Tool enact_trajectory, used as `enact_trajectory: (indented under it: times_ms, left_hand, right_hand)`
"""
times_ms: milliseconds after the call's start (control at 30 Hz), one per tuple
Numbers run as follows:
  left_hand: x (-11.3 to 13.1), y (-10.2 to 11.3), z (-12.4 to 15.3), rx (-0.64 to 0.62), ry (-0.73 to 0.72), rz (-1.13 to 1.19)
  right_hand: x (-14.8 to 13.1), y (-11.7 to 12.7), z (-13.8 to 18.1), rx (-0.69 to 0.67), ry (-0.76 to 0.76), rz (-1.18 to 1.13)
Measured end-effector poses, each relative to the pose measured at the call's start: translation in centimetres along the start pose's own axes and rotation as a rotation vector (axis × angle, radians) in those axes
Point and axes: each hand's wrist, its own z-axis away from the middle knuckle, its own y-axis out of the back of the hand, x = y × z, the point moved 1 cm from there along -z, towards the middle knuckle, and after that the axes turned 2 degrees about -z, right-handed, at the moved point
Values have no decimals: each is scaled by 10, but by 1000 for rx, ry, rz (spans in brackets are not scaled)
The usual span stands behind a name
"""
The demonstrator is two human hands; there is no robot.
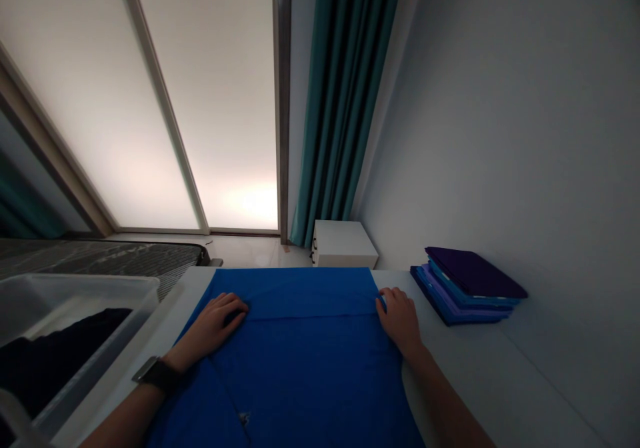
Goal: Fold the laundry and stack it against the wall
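A bright blue cloth lies spread over the white table in front of me. My left hand rests flat on its left part, fingers stretched toward a crease line; a dark watch sits on that wrist. At the cloth's right edge, my right hand has its fingers curled over the fabric at the crease. A fold line runs across the cloth between the two hands.
A stack of folded blue and purple cloths sits at the table's right, by the wall. A clear plastic bin with dark fabric inside stands at the left. Beyond the table are a small white cabinet and a teal curtain.
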Motion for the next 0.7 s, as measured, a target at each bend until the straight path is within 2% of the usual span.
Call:
enact_trajectory:
  times_ms: [200,433,700]
  left_hand:
    - [2,1,1,-6,-2,20]
    - [4,2,2,-22,19,25]
    - [11,6,3,-39,41,9]
  right_hand:
    - [-33,3,4,-103,176,-154]
    - [-96,5,-1,-314,334,-275]
    - [-161,0,-31,-455,371,-276]
